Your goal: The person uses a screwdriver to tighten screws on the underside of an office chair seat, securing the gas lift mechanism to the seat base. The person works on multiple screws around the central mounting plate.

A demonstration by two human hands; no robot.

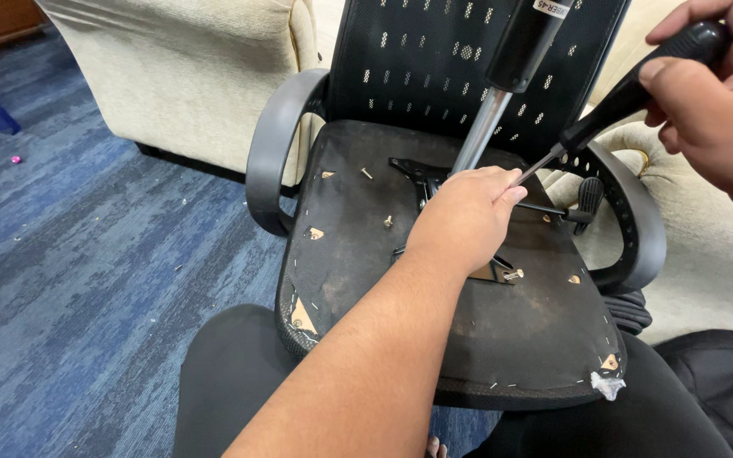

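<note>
An upturned black office chair seat (pixel 358 263) lies across my lap, its worn underside facing up. My left hand (pixel 466 219) rests curled on the black metal mounting plate (pixel 417 174) at the seat's middle, at the foot of the chrome gas cylinder (pixel 478 127); whether it grips anything is hidden. My right hand (pixel 719 97) is shut on the black handle of a screwdriver (pixel 617 102). The screwdriver's thin shaft slants down-left and its tip meets the fingertips of my left hand. Loose screws (pixel 367 172) stick up from the seat's underside.
The chair's black mesh backrest (pixel 417 59) stands behind the seat, with curved grey armrests (pixel 269 153) on both sides. A cream sofa (pixel 188 76) sits behind on blue carpet (pixel 69 254). A black lever (pixel 589 197) juts out at the right.
</note>
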